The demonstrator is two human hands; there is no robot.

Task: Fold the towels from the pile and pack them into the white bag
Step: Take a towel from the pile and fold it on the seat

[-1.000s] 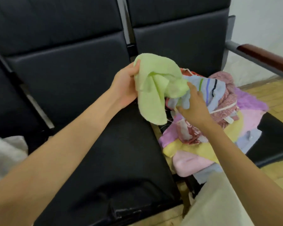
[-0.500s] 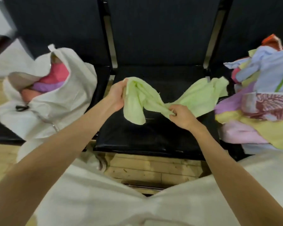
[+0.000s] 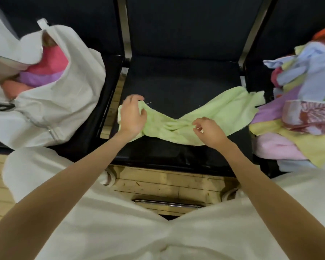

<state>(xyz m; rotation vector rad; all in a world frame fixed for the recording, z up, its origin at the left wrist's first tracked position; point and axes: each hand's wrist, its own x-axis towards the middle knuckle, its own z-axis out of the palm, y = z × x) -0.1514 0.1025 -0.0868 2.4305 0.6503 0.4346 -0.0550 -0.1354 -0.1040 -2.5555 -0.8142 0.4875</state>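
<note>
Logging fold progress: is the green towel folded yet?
Not folded: the light green terry towel lies twisted and bunched across the black seat.

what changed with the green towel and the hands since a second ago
The green towel was lifted off the towel pile and carried left to the middle black seat, where it now lies twisted and partly spread. The left hand still grips its left end; the right hand pinches near the twist. The white bag, already holding towels, looks unchanged from half a second ago.
</note>
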